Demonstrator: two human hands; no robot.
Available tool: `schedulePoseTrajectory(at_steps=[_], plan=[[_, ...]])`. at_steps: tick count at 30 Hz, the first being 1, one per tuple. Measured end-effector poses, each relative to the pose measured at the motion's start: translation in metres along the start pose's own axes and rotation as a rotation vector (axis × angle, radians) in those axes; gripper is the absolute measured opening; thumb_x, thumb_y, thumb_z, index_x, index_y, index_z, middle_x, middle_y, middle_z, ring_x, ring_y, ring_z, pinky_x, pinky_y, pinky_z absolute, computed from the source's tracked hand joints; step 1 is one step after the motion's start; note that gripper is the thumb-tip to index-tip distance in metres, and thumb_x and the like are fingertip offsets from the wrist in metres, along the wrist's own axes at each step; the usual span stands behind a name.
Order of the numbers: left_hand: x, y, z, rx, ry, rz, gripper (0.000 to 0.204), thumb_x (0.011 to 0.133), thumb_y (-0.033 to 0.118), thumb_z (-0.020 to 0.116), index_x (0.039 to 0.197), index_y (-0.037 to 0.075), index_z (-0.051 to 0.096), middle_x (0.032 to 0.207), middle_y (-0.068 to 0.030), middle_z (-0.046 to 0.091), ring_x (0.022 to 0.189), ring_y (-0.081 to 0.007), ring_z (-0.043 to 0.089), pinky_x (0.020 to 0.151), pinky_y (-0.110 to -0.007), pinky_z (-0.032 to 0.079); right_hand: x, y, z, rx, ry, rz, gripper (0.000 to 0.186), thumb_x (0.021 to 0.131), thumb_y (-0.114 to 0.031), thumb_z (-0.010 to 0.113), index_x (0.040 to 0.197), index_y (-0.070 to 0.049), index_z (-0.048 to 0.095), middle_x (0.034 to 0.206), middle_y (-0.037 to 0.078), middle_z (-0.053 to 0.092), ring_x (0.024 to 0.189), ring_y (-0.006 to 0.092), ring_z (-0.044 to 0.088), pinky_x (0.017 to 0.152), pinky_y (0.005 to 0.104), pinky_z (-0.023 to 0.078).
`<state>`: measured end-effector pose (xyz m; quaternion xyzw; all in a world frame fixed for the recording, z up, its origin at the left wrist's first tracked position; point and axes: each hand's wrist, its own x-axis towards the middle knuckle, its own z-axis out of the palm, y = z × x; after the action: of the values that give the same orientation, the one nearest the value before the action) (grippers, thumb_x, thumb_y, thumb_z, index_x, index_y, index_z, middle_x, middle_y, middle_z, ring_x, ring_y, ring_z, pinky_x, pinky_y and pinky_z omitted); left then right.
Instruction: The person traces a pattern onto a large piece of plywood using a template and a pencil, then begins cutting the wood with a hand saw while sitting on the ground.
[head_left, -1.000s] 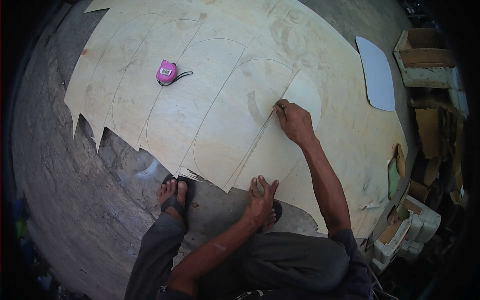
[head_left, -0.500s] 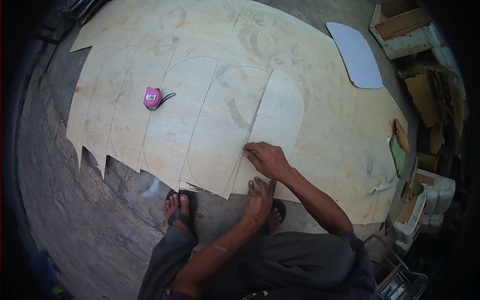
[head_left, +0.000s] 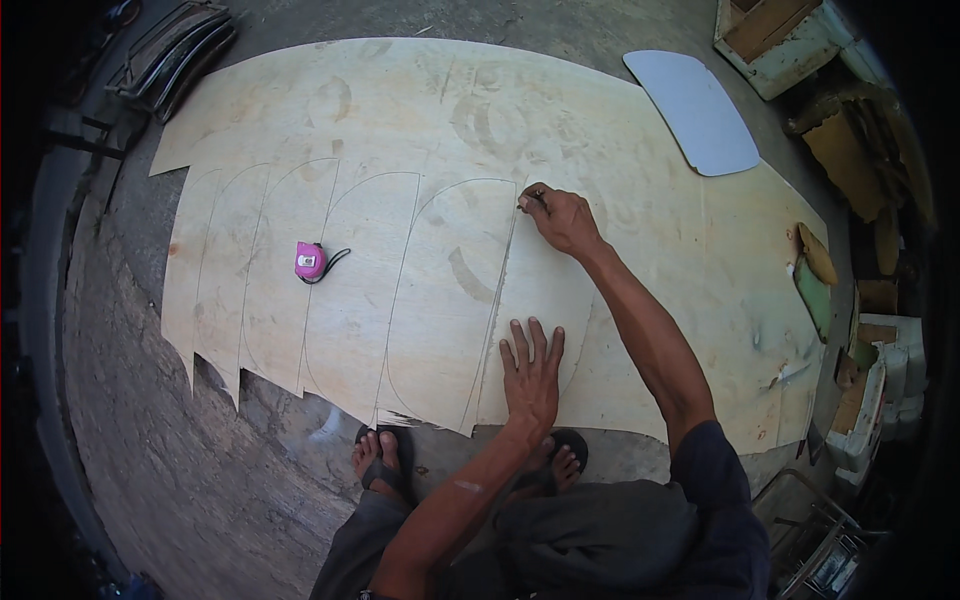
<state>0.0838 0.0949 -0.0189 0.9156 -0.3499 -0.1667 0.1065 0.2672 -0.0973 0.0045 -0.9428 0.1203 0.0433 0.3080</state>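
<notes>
A large pale plywood sheet [head_left: 400, 110] lies on the ground, with a row of curved pencil-drawn panel outlines and a narrow cut line along the rightmost straight edge. My right hand [head_left: 557, 217] is closed on something small and dark that I cannot make out, at the upper end of that line. Lower down, just right of the line, my left hand [head_left: 533, 365] lies flat on the sheet with fingers spread. A pink tape measure [head_left: 310, 260] with a black strap rests on the sheet to the left.
A white rounded board [head_left: 692, 110] overlaps the sheet's back right edge. Wooden-and-white boxes [head_left: 775, 35], torn brown board scraps [head_left: 845, 165] and white blocks [head_left: 900, 360] line the right side. Dark metal frames [head_left: 170, 60] sit at the back left. My sandalled feet [head_left: 385, 460] are at the sheet's near edge.
My right hand moved down the line, then back up to its top end. My left hand moved up from the near edge and spread flat. The camera's view has shifted.
</notes>
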Motion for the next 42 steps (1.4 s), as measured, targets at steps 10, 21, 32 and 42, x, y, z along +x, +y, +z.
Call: schedulePoseTrajectory(at_steps=[10,21,32,42], plan=[[0.018,0.006,0.001,0.028,-0.141,-0.034,0.086,0.091,0.006,0.063,0.165,0.023,0.023,0.171,-0.0249,0.005,0.153,-0.0574,0.008,0.117,-0.072,0.024,0.023,0.017,0.009,-0.166,0.082,-0.134,0.027,0.102,-0.027,0.060,0.102,-0.002,0.070,0.079,0.021,0.071,0.078,0.0400,0.070,0.074,0.0496,0.055],[0.023,0.009,-0.002,0.115,-0.223,-0.068,0.093,0.092,0.010,0.063,0.167,0.027,0.012,0.172,-0.0225,-0.001,0.155,-0.0544,0.006,0.121,-0.069,0.018,0.067,0.039,0.004,-0.047,0.159,0.008,0.035,0.103,-0.029,0.056,0.100,0.004,0.067,0.080,0.027,0.070,0.079,0.0450,0.070,0.078,0.0528,0.055],[0.022,0.009,-0.001,0.097,-0.181,-0.037,0.089,0.091,0.010,0.064,0.166,0.026,0.018,0.171,-0.0243,0.002,0.153,-0.0569,0.007,0.119,-0.071,0.021,-0.016,0.078,-0.039,-0.069,0.219,0.173,0.031,0.100,-0.026,0.060,0.095,0.003,0.070,0.081,0.025,0.071,0.075,0.0435,0.070,0.073,0.0496,0.056],[0.027,-0.009,-0.037,0.119,-0.286,0.103,0.143,0.048,0.039,0.100,0.165,0.026,0.018,0.169,-0.0219,0.015,0.151,-0.0504,0.023,0.113,-0.061,0.038,-0.201,0.065,0.023,0.214,0.449,0.221,0.016,0.096,-0.014,0.067,0.095,0.002,0.069,0.073,0.020,0.068,0.064,0.0355,0.069,0.061,0.0422,0.055]])
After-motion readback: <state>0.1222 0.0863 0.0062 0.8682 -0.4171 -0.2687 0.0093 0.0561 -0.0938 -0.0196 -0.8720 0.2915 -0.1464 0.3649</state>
